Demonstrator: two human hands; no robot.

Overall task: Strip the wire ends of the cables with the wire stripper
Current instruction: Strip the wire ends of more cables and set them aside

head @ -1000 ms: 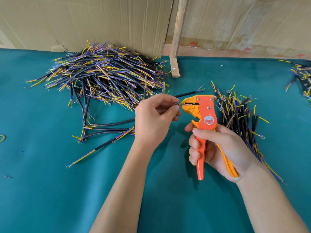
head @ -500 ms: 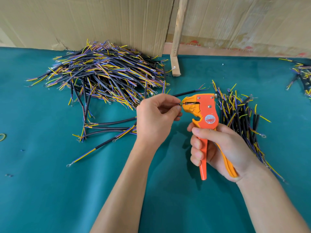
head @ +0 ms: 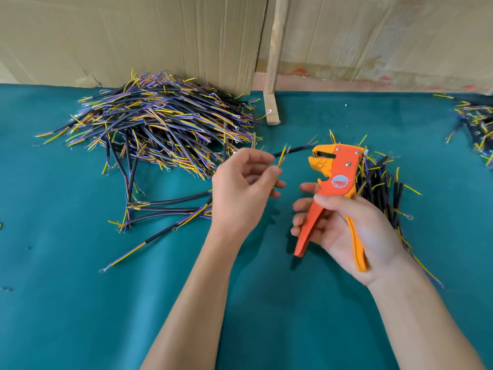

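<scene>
**Wire Clear of Stripper Head, Both Hands Engaged**

The left hand (head: 241,193) pinches the yellow-and-green conductor ends (head: 281,158) of 1 black-sheathed cable (head: 294,150) between thumb and forefinger. The conductor tips point upward, apart from the tool head and just to its left. The cable's black sheath arcs away from the fingers toward the rear, ending near the top of the tool head.

The right hand (head: 349,231) grasps the orange plastic wire stripper (head: 337,182) with the palm facing up. The thumb lies across the body below the round label, and the fingers curl loosely behind the 2 handles, which stand spread apart. The yellow-orange head points left, and its jaws stand parted.

A large heap of black cables with yellow, blue and purple conductors (head: 160,129) lies on the teal cloth work surface (head: 80,303) at rear left. Several loose cables (head: 165,209) lie in front of the heap, left of the left hand. A smaller pile of black cables (head: 381,180) lies directly behind the right hand. Another cable group (head: 474,121) sits at the far right edge. Corrugated cardboard panels (head: 133,36) and a wooden strut (head: 274,62) stand along the rear of the surface.
</scene>
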